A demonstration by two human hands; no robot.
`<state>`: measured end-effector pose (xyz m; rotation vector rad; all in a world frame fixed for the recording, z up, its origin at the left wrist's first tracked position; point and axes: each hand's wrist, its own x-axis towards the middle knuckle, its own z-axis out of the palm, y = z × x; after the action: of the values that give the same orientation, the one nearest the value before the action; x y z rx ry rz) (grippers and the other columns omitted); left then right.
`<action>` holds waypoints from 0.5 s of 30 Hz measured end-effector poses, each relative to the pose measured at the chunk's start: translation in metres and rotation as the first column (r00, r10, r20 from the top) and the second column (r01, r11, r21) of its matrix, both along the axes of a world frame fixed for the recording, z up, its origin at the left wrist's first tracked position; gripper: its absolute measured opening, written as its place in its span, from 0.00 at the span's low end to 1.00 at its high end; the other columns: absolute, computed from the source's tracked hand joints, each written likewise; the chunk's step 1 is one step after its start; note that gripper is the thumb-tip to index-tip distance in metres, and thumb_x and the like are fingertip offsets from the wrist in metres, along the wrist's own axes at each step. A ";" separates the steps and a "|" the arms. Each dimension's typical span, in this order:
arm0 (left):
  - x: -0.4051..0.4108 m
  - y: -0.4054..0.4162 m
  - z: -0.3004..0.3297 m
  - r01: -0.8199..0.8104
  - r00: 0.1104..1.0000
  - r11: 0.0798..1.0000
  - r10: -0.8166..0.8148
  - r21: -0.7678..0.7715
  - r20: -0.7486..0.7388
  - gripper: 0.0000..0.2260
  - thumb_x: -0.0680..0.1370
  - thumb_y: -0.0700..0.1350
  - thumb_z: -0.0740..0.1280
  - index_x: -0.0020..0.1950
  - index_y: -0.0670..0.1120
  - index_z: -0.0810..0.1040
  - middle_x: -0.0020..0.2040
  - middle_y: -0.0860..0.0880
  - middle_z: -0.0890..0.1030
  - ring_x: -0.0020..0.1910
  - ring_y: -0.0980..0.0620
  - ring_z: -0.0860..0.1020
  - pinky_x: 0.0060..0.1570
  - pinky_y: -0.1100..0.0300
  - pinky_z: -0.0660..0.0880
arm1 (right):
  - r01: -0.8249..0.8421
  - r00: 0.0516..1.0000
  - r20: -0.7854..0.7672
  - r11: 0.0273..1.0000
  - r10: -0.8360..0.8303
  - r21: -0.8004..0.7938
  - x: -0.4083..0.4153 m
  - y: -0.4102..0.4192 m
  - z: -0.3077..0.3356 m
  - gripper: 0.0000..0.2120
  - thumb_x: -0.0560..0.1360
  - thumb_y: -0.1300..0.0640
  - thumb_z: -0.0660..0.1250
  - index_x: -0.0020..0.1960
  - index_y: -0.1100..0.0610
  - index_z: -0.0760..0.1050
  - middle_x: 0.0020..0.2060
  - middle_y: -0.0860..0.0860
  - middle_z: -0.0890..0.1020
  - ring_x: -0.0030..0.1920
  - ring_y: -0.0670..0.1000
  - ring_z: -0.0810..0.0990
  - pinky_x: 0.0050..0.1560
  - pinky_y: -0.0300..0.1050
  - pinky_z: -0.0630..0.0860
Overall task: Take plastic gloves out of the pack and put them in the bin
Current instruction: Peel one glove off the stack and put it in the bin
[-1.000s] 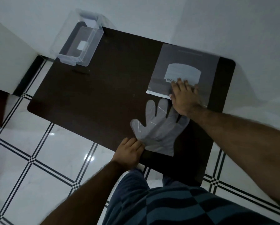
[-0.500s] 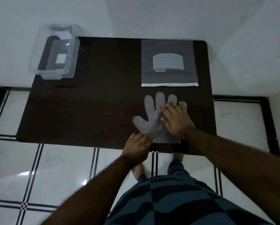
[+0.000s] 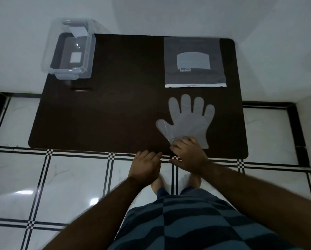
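A clear plastic glove (image 3: 189, 120) lies flat on the dark table (image 3: 115, 105), fingers pointing away from me. My right hand (image 3: 187, 154) pinches the glove's cuff at the near table edge. My left hand (image 3: 145, 165) hovers just off that edge, left of the right hand, fingers loosely curled and holding nothing. The grey pack (image 3: 194, 62) of gloves lies flat at the far right of the table, its white opening strip facing me. A clear plastic bin (image 3: 70, 51) stands at the far left corner; inside I see only a white label.
White walls close in behind and beside the table. The floor (image 3: 70, 177) is white tile with black checkered lines. My feet (image 3: 169, 183) and striped shorts show below the hands.
My right hand slid from the pack, down over the glove, to its cuff. My left hand let go of the cuff and drew back off the table edge. The view straightened.
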<state>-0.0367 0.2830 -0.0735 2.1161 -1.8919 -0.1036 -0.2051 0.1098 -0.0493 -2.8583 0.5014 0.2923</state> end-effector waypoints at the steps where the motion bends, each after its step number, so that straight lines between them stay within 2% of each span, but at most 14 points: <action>1: 0.002 0.002 0.001 -0.003 1.000 1.000 0.003 0.002 -0.002 0.14 0.78 0.44 0.74 0.64 0.44 0.85 0.47 0.47 0.86 0.43 0.44 0.81 0.44 0.51 0.75 | 0.016 1.000 0.019 1.000 -0.016 -0.010 0.000 0.002 0.000 0.23 0.74 0.38 0.74 0.62 0.52 0.84 0.60 0.52 0.85 0.61 0.57 0.83 0.64 0.60 0.76; 6: 0.006 0.001 0.005 -0.095 0.991 0.994 0.100 0.055 -0.094 0.13 0.80 0.46 0.69 0.63 0.45 0.85 0.47 0.48 0.86 0.44 0.45 0.81 0.45 0.50 0.75 | 0.006 0.990 0.138 0.999 -0.002 -0.033 -0.003 0.010 0.000 0.16 0.72 0.56 0.80 0.59 0.53 0.85 0.56 0.53 0.87 0.57 0.57 0.85 0.60 0.59 0.80; 10: 0.003 -0.007 0.008 -0.211 0.938 0.974 0.224 0.079 -0.265 0.12 0.81 0.47 0.69 0.62 0.45 0.86 0.47 0.49 0.86 0.45 0.46 0.81 0.46 0.52 0.77 | -0.018 0.972 0.233 1.000 0.023 -0.023 -0.008 0.011 -0.003 0.18 0.70 0.64 0.81 0.59 0.55 0.85 0.53 0.54 0.88 0.54 0.57 0.87 0.57 0.56 0.83; 13: -0.001 -0.014 0.014 -0.290 0.848 0.948 0.319 0.133 -0.423 0.10 0.82 0.45 0.71 0.61 0.45 0.86 0.49 0.49 0.87 0.47 0.50 0.81 0.46 0.57 0.77 | -0.005 0.956 0.293 1.000 0.002 0.009 -0.009 0.013 -0.009 0.17 0.73 0.66 0.79 0.60 0.58 0.85 0.50 0.56 0.89 0.50 0.57 0.88 0.53 0.55 0.84; 15: -0.007 -0.019 0.017 -0.356 0.729 0.910 0.412 0.211 -0.547 0.08 0.82 0.45 0.71 0.60 0.47 0.87 0.50 0.52 0.87 0.48 0.55 0.82 0.47 0.63 0.77 | 0.069 0.927 0.360 0.991 -0.107 0.116 -0.008 0.015 -0.009 0.14 0.77 0.66 0.75 0.62 0.61 0.83 0.49 0.58 0.88 0.49 0.57 0.88 0.52 0.55 0.86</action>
<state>-0.0434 0.2638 -0.0568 2.1516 -1.0868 -0.6779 -0.2127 0.1246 -0.0586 -2.6893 0.5190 -0.2239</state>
